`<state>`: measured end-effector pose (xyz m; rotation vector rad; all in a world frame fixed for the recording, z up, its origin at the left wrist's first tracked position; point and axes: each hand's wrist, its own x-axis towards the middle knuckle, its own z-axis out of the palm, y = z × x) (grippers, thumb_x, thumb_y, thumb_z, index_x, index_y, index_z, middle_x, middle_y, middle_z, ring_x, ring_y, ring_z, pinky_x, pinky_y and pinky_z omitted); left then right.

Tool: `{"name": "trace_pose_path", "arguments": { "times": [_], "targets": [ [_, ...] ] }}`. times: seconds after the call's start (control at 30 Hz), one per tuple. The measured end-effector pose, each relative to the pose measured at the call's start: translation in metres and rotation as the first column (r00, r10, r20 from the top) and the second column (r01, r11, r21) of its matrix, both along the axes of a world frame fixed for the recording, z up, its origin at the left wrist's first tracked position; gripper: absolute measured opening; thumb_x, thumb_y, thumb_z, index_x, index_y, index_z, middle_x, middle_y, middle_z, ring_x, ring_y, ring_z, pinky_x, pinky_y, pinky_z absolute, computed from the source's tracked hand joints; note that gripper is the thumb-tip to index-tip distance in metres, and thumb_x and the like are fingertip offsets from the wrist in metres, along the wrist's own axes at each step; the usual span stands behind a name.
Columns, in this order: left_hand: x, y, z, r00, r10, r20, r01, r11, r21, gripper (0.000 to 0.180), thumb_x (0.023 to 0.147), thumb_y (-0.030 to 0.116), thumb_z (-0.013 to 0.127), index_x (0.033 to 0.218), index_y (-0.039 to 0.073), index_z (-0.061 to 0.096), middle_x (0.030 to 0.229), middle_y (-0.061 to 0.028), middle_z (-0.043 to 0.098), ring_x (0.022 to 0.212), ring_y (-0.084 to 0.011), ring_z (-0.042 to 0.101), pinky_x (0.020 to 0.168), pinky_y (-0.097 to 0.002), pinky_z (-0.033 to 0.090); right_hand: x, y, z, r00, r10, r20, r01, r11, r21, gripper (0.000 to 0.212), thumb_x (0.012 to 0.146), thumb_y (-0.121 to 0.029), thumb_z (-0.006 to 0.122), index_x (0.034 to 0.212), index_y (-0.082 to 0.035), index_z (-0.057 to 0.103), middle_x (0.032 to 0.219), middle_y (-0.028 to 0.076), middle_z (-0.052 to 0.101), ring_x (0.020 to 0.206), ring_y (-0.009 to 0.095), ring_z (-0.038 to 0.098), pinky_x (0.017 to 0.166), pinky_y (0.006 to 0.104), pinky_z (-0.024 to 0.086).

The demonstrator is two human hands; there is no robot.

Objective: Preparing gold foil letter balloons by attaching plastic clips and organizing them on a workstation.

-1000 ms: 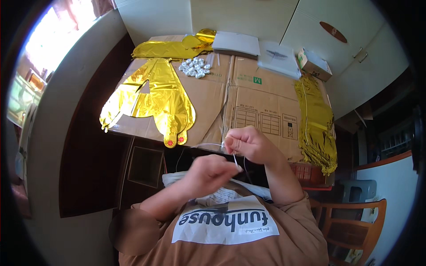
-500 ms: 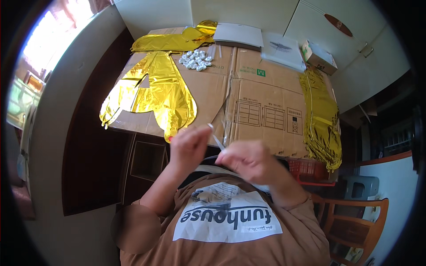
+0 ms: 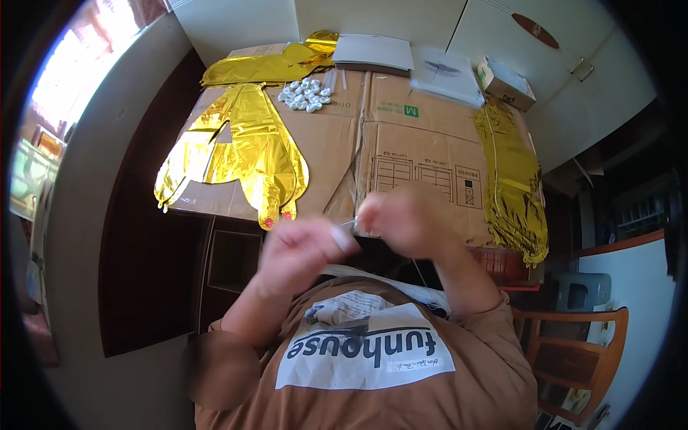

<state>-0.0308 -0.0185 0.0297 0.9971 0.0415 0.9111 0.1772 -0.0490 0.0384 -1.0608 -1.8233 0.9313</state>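
Observation:
My left hand (image 3: 297, 251) and my right hand (image 3: 401, 221) are raised close together in front of my chest, both blurred. Between their fingertips they pinch a thin, pale, straw-like piece (image 3: 344, 233), which is too blurred to name surely. Just beyond the hands lies a flattened brown cardboard box (image 3: 408, 150) that covers the table. On its left part rests a flat gold foil balloon (image 3: 244, 154) with its neck toward me. A long folded gold foil piece (image 3: 510, 179) lies along the right side.
A heap of small white pieces (image 3: 306, 96) sits near the far edge, next to more gold foil (image 3: 272, 66). White booklets (image 3: 373, 51) and a small box (image 3: 505, 80) lie at the back. A wooden chair (image 3: 580, 351) stands at my right, a dark cabinet (image 3: 229, 261) below the table edge.
My hands have shifted a little to the right and come closer together, still working the thin pale piece. The things on the cardboard have not moved.

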Motion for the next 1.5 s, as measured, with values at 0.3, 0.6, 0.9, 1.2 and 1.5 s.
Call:
{"name": "trace_pose_path", "arguments": {
  "times": [0.3, 0.6, 0.9, 1.2, 1.5],
  "targets": [
    [-0.005, 0.005, 0.004, 0.964, 0.103, -0.244, -0.053, 0.977, 0.204, 0.011, 0.089, 0.004, 0.063, 0.096, -0.003, 0.068, 0.081, -0.0055, 0.067, 0.069, -0.0089, 0.059, 0.064, -0.0233, 0.047, 0.004, -0.001, 0.011, 0.995, -0.002, 0.095, -0.006, 0.996, 0.086, 0.018, 0.093, -0.019, 0.057, 0.083, -0.003, 0.058, 0.073, 0.014, 0.06, 0.068, 0.031, 0.062, 0.063, 0.0382, 0.048],
    [-0.002, 0.003, 0.006, 0.994, -0.008, -0.105, 0.006, 1.0, -0.021, 0.008, 0.086, 0.0, 0.063, 0.089, -0.003, 0.069, 0.075, -0.0059, 0.064, 0.065, -0.0121, 0.056, 0.062, -0.0278, 0.045, 0.009, 0.008, 0.013, 0.999, 0.017, 0.039, -0.017, 1.0, 0.002, 0.013, 0.092, -0.014, 0.057, 0.085, -0.003, 0.061, 0.072, 0.013, 0.06, 0.069, 0.027, 0.062, 0.065, 0.0352, 0.048],
    [-0.002, -0.003, 0.003, 0.91, 0.155, -0.385, 0.001, 0.927, 0.375, 0.012, 0.086, 0.002, 0.064, 0.095, -0.002, 0.07, 0.081, -0.0059, 0.069, 0.07, -0.0126, 0.061, 0.065, -0.0237, 0.047, 0.01, 0.011, 0.002, 0.997, -0.049, -0.055, 0.051, 0.998, 0.046, 0.011, 0.092, -0.015, 0.059, 0.087, -0.005, 0.061, 0.069, 0.01, 0.057, 0.066, 0.02, 0.06, 0.064, 0.0335, 0.048],
    [0.0, -0.002, 0.003, 0.974, 0.103, -0.201, -0.074, 0.987, 0.146, 0.014, 0.087, -0.001, 0.063, 0.099, -0.002, 0.07, 0.078, -0.0029, 0.064, 0.065, -0.0069, 0.053, 0.058, -0.0201, 0.041, 0.007, 0.01, 0.011, 1.0, 0.01, -0.001, -0.01, 0.994, 0.107, 0.015, 0.092, -0.015, 0.06, 0.082, -0.003, 0.06, 0.07, 0.01, 0.06, 0.062, 0.022, 0.059, 0.059, 0.0318, 0.046],
    [0.006, 0.004, 0.001, 0.988, 0.103, -0.114, -0.1, 0.994, 0.035, 0.014, 0.09, 0.004, 0.061, 0.1, -0.003, 0.066, 0.072, -0.0004, 0.059, 0.064, -0.0065, 0.051, 0.058, -0.0215, 0.041, 0.003, 0.001, 0.004, 1.0, -0.007, 0.011, 0.006, 0.999, 0.033, 0.018, 0.091, -0.019, 0.06, 0.083, -0.004, 0.059, 0.069, 0.012, 0.059, 0.064, 0.023, 0.062, 0.062, 0.0363, 0.049]
  ]
}}
